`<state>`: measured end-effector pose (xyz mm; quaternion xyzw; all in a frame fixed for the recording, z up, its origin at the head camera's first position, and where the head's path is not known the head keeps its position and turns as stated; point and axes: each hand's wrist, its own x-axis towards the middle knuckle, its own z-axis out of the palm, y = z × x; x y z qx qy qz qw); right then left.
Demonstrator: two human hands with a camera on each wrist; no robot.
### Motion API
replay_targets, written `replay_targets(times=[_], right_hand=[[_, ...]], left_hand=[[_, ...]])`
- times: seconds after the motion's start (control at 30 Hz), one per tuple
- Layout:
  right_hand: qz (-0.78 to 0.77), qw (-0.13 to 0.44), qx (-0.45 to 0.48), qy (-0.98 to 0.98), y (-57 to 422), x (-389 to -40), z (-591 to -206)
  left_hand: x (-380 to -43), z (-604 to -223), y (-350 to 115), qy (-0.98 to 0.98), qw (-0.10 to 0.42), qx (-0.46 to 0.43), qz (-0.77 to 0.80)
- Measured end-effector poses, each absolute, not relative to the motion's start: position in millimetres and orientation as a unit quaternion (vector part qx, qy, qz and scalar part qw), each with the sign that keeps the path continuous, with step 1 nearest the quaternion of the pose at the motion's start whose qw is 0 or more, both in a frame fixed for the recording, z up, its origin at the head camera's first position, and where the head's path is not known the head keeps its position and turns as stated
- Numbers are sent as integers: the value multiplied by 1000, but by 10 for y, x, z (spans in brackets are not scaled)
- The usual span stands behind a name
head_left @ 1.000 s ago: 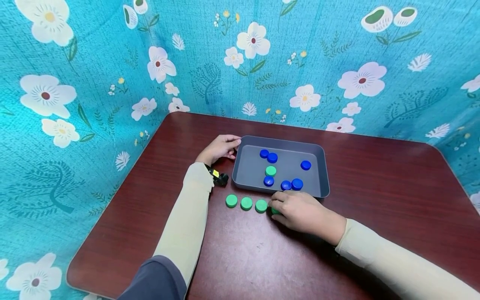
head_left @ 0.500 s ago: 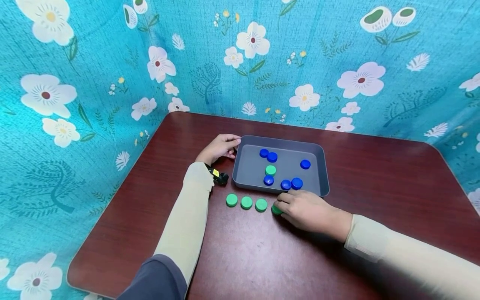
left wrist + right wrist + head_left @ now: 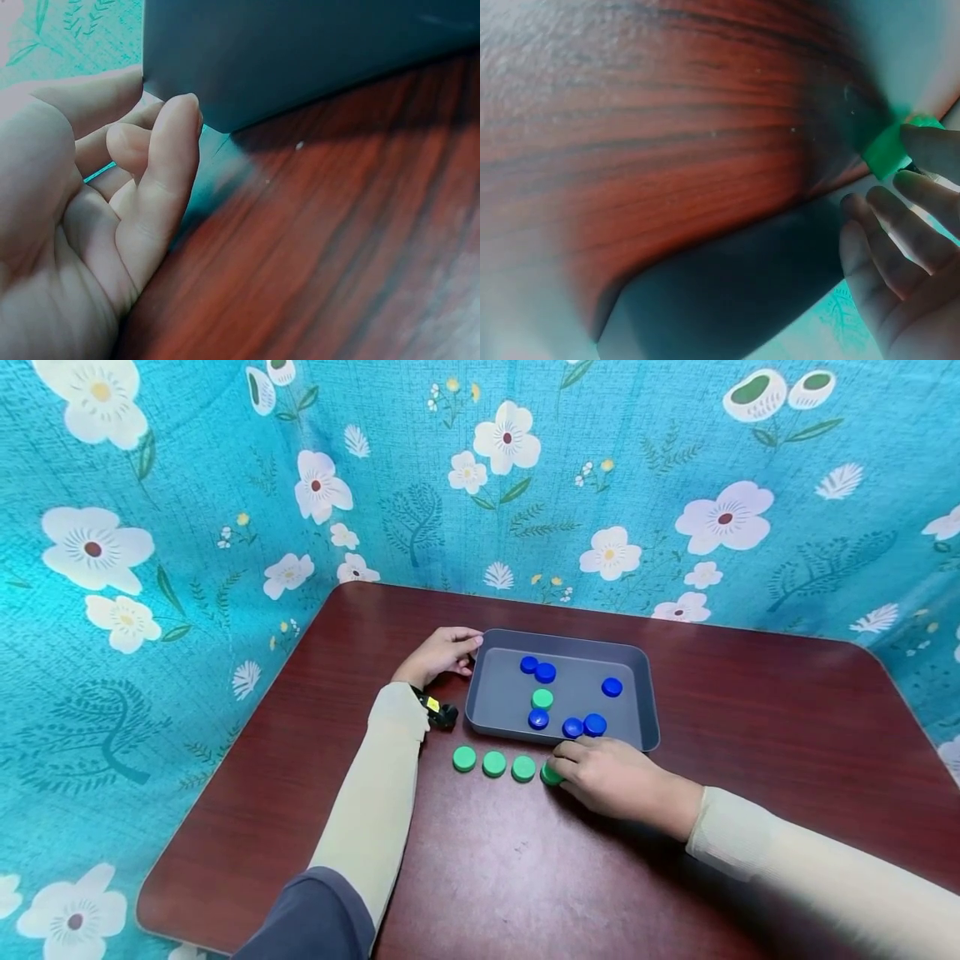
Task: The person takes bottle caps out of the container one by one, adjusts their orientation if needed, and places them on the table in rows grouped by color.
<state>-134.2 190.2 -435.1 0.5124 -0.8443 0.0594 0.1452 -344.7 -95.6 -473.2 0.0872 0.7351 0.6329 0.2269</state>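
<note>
One green cap (image 3: 551,774) sits pinched in the fingers of the right hand (image 3: 611,779), just beside three green caps (image 3: 493,764) lined up on the bench (image 3: 517,877); I record the left hand (image 3: 437,657) gripping the tray (image 3: 581,693).

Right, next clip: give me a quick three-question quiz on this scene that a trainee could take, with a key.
1. Count: how many blue caps lie in the tray?
2. Multiple choice: where is the left hand?
A. At the tray's near right corner
B. At the tray's far left corner
C. Inside the tray, on a cap
3. Fill the gap: the right hand pinches a ____ cap.

Key:
1. Six.
2. B.
3. Green: it holds the green cap just in front of the tray.
</note>
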Motion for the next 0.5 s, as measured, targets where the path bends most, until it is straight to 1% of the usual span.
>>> replay_targets(times=[0.3,0.5], right_hand=[[48,129,511,-849,1942,-1354,-4197],[38,156,529,-833,1992,-1391,-4121]], left_hand=[[-3432,-4714,-954,737,226,89,631],[-3429,-4732,-954,740,223,92,628]])
